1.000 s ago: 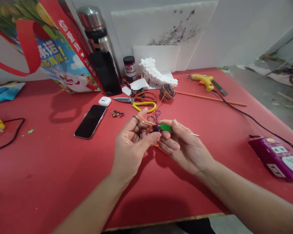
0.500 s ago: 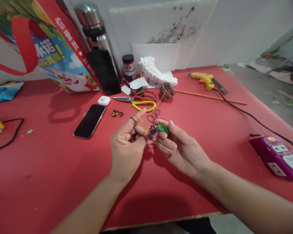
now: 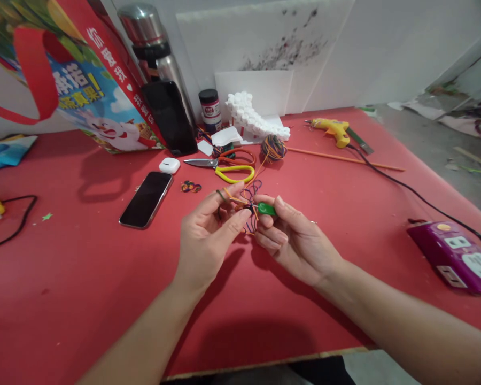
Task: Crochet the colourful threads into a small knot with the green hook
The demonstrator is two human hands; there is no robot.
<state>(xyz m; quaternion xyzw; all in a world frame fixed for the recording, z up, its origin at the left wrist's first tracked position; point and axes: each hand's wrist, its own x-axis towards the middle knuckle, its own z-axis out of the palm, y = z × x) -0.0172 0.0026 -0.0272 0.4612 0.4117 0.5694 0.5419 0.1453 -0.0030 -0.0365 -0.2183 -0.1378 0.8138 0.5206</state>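
Observation:
My left hand [image 3: 208,235] is closed, pinching a small multicoloured crochet piece [image 3: 248,208] between thumb and fingers, with yarn looped round its raised index finger. Thumb and fingertips cover much of the piece. In my right hand [image 3: 296,240] is a crochet hook [image 3: 266,209] with a green handle, its thin metal shaft pointing left into the piece. Loose purple and orange yarn strands hang about the work. From there a strand runs back to a multicoloured yarn ball [image 3: 273,148]. Behind my left hand lies a small finished-looking crocheted bit [image 3: 191,186].
Scissors [image 3: 235,172] with red and yellow handles lie beyond my hands. A phone [image 3: 146,200] and a white earphone case [image 3: 169,165] are at left. A yellow glue gun [image 3: 336,131] and a purple power socket [image 3: 452,256] sit at right. A gift bag [image 3: 104,101] stands back left.
My left thumb has moved up and right over the crochet piece, covering more of it. The green hook has stayed nearly in place, its shaft now showing at the work.

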